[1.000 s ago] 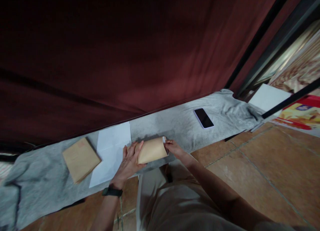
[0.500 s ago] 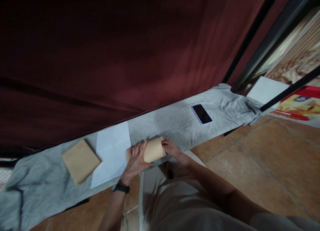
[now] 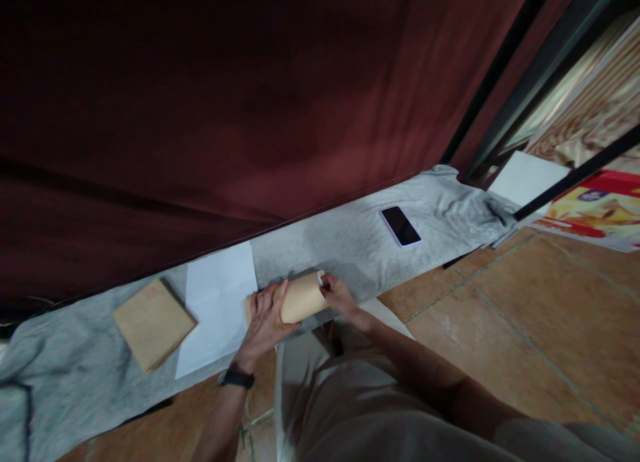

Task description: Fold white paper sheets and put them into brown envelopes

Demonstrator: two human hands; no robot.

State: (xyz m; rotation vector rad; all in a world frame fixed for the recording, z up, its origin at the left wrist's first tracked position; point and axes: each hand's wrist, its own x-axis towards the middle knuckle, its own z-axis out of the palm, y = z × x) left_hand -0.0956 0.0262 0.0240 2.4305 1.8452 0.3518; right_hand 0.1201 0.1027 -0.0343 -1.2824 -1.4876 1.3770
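My left hand (image 3: 263,319) grips a brown paper envelope (image 3: 302,297) from its left side, thumb over the top. My right hand (image 3: 338,297) pinches the envelope's right, open end, where a bit of white paper (image 3: 320,279) shows at the mouth. The envelope is bowed and held just above a grey cloth (image 3: 350,242) spread along the foot of a dark red curtain. A white sheet of paper (image 3: 216,302) lies flat on the cloth just left of my left hand.
A stack of brown envelopes (image 3: 151,323) lies further left on the cloth. A black phone (image 3: 401,225) rests on the cloth to the right. Beyond it are a white sheet (image 3: 527,181) and a red and yellow printed box (image 3: 595,209). Terracotta floor tiles (image 3: 525,315) lie in front.
The envelope has curled more in my hands and my right fingers have moved to its open end. The view has shifted slightly.
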